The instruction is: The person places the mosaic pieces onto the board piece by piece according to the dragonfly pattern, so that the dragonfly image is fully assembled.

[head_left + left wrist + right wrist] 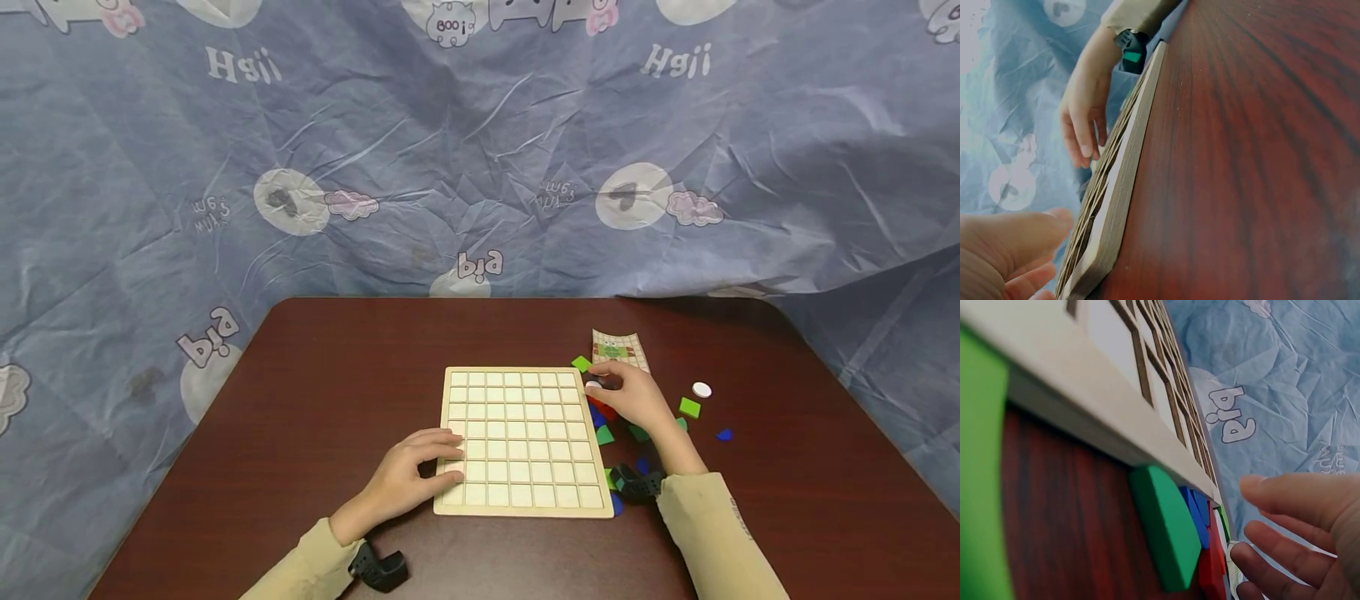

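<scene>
A square wooden grid board (523, 442) lies on the table. My left hand (408, 475) rests at its left edge, fingers reaching over the outer squares; in the left wrist view the thumb (1047, 231) is beside the board's rim. Near the board's upper right corner is my right hand (633, 396), thumb and fingers apart. Between them in the head view shows a white piece (593, 384). Below this hand, red, blue and green pieces lie along the board's right side, including a thick green piece (1163, 525) in the right wrist view. Part of the pile is hidden by the hand.
A pattern card (619, 346) with a coloured picture on a grid lies behind the right hand. Farther right are a white disc (702, 389), a light green square (690, 407) and a blue piece (723, 435). A patterned cloth (465, 150) hangs behind the table.
</scene>
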Demonstrator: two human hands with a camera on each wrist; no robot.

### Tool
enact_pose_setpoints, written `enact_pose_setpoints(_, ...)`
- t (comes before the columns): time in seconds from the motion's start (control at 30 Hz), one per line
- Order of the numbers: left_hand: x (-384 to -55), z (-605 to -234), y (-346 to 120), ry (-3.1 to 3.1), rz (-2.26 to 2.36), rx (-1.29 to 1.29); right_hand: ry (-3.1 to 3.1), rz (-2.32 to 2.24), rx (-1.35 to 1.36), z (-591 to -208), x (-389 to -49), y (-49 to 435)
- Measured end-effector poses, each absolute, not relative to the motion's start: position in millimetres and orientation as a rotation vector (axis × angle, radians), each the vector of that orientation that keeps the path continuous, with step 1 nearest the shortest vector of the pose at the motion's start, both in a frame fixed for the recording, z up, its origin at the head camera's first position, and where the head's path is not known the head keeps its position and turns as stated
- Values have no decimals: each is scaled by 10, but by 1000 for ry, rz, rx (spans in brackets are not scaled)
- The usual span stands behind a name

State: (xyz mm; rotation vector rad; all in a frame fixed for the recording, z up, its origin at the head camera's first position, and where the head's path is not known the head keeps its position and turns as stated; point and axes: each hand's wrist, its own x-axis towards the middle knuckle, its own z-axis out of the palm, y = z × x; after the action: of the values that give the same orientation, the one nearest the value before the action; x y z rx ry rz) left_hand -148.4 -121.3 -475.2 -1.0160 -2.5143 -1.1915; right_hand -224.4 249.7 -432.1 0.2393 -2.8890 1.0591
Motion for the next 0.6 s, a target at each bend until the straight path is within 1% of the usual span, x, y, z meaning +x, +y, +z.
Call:
enact_pose_setpoints(0.3,-1523,-4810,-1219,-2396,-1155,-1040,-2870,1110,237,-4416,-2296,2521)
enact_pose_setpoints(0.6,-1559,-4829,-1224,-2440,-1100,-1050,-2840,1114,199,-4499,-2297,2540)
